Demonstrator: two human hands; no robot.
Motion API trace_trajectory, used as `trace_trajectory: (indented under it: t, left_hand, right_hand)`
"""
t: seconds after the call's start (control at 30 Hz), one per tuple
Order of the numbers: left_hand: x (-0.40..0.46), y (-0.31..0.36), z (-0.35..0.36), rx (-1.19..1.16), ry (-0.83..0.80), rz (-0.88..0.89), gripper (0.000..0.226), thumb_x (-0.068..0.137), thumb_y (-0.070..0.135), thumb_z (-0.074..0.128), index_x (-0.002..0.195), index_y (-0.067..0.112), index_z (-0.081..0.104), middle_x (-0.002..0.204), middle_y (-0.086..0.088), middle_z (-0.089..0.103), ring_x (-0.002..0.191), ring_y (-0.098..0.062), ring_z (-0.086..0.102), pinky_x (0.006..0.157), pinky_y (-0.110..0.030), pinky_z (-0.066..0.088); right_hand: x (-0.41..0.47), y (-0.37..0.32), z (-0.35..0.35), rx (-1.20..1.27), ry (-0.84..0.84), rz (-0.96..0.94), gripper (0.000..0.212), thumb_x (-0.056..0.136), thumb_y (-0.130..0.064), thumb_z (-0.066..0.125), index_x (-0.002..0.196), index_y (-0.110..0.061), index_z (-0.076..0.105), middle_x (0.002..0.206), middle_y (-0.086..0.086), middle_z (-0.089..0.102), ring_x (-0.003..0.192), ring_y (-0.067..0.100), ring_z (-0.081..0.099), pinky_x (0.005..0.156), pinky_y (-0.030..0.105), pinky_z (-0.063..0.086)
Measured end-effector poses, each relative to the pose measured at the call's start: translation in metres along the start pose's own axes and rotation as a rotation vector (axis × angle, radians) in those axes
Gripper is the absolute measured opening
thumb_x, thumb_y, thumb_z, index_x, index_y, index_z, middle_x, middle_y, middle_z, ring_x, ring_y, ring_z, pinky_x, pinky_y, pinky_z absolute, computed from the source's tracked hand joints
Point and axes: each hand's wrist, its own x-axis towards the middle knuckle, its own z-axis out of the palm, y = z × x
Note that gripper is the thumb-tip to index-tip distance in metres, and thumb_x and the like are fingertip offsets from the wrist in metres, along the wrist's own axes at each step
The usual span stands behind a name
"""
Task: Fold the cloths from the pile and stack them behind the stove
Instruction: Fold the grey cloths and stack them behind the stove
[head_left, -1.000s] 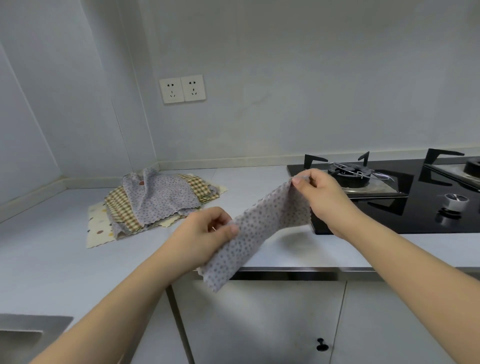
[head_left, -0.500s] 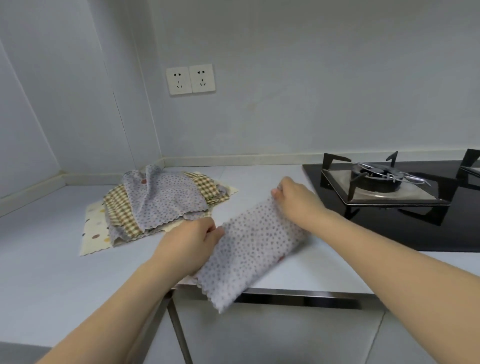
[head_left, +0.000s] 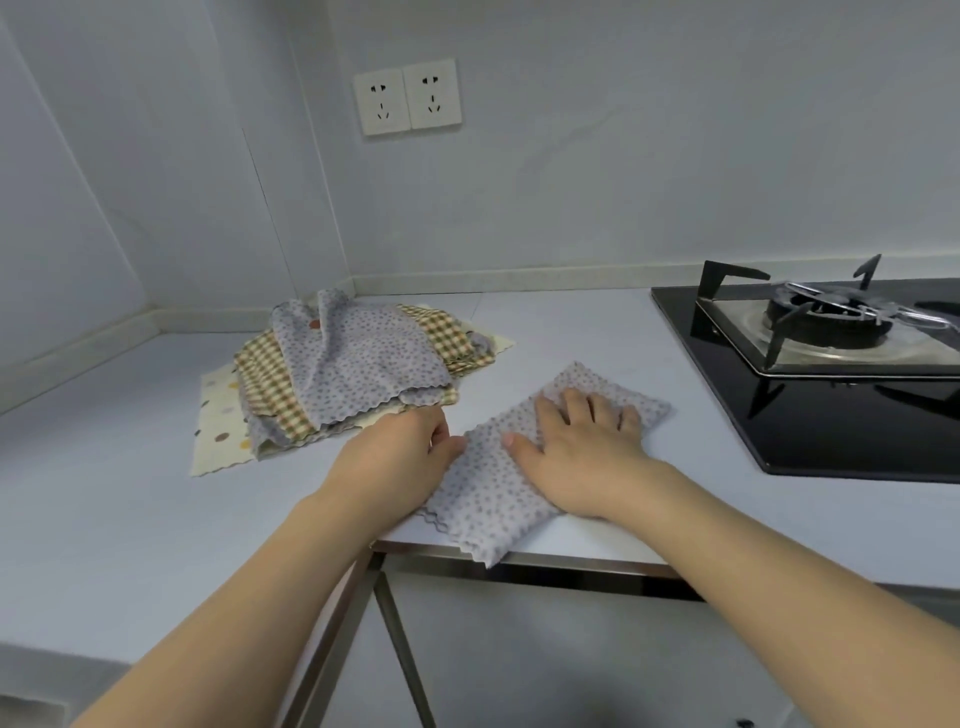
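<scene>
Cloths are the business here, and one grey dotted cloth is in hand, lying as a folded strip on the counter, its near corner just over the front edge. We take the stove as our landmark: the strip lies beside the stove's left edge, apart from it, slanting from the counter front toward the stove's near left corner.

Right hand lies flat on the strip, fingers spread and straight, pressing it down. Left hand sits at the strip's left edge, on the side away from the stove; its fingers are curled at the hem, though we cannot tell whether they pinch the hem or only touch it.

Farther from us, and farther left of the stove, the pile waits: another grey dotted piece on top, checked ones under it, a cream spotted one at the bottom.

We judge the step as smoothing a first fold, early in the task. Next move likely calls for folding the strip across its length, holding one end steady, then carrying it behind the stove, where we see nothing stacked in the part that shows.
</scene>
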Motion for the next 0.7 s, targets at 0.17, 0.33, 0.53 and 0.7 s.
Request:
trace_trajectory:
  t: [0.17, 0.33, 0.53, 0.7]
  left_hand:
    - [-0.004, 0.000, -0.006, -0.028, -0.079, -0.014, 0.014, 0.096, 0.036, 0.051, 0.092, 0.023, 0.055, 0.085, 0.003, 0.061, 0.075, -0.014, 0.056, 0.067, -0.034, 0.048]
    - [-0.008, 0.001, -0.019, -0.171, -0.240, -0.016, 0.009, 0.098, 0.024, 0.045, 0.107, 0.024, 0.047, 0.075, 0.004, 0.054, 0.066, -0.013, 0.050, 0.061, -0.031, 0.040]
    - [-0.019, 0.001, -0.031, -0.189, -0.367, 0.028, 0.028, 0.096, 0.010, 0.039, 0.103, 0.035, 0.048, 0.085, 0.001, 0.053, 0.069, -0.015, 0.049, 0.065, -0.029, 0.042]
    - [-0.029, 0.001, -0.044, -0.187, -0.536, 0.011, 0.055, 0.083, -0.004, 0.038, 0.116, 0.038, 0.049, 0.123, 0.008, 0.047, 0.105, -0.015, 0.051, 0.083, -0.028, 0.044]
  right_hand:
    - [-0.007, 0.002, -0.003, 0.033, 0.001, -0.024, 0.081, 0.092, -0.070, 0.011, 0.154, -0.020, 0.000, 0.161, 0.009, -0.010, 0.147, 0.031, -0.010, 0.114, 0.061, -0.007]
    - [-0.055, -0.007, 0.004, 0.056, 0.052, -0.170, 0.084, 0.090, -0.072, 0.016, 0.153, -0.023, -0.006, 0.159, 0.005, -0.022, 0.145, 0.028, -0.020, 0.115, 0.055, -0.013]
    - [-0.066, -0.011, 0.005, 0.021, -0.082, -0.190, 0.100, 0.079, -0.085, 0.016, 0.153, -0.023, -0.008, 0.160, 0.005, -0.018, 0.145, 0.028, -0.020, 0.115, 0.055, -0.012]
    - [-0.084, -0.008, 0.015, -0.021, 0.185, -0.354, 0.111, 0.069, -0.086, 0.041, 0.152, -0.019, 0.012, 0.160, 0.009, 0.005, 0.146, 0.030, 0.003, 0.118, 0.052, 0.007]
